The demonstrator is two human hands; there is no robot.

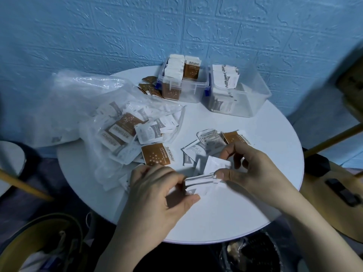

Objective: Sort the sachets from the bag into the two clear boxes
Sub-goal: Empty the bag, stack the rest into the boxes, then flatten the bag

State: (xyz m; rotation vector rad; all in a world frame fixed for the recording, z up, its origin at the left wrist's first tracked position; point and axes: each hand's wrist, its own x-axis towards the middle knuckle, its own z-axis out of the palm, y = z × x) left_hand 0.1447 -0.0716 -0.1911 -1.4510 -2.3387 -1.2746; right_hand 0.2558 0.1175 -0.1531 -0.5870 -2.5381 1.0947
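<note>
Both hands work over the near part of the round white table [255, 203]. The left hand [157, 195] pinches one end of a small stack of white sachets [200, 180], thumb beneath and fingers on top. The right hand [253, 169] pinches the other end, with one more white sachet [216, 163] standing up behind its thumb.

The clear plastic bag [110, 122] lies open to the left, brown and white sachets spilling from its mouth. A brown sachet [156, 154] lies just beside the left hand. At the far edge, the left clear box [184, 81] holds brown sachets upright; the right clear box [239, 91] holds white ones.

Risk: the stack is thin and unevenly aligned, so a loose pinch could fan it and drop sachets. A brown sachet caught within it would go unnoticed into the wrong box.
</note>
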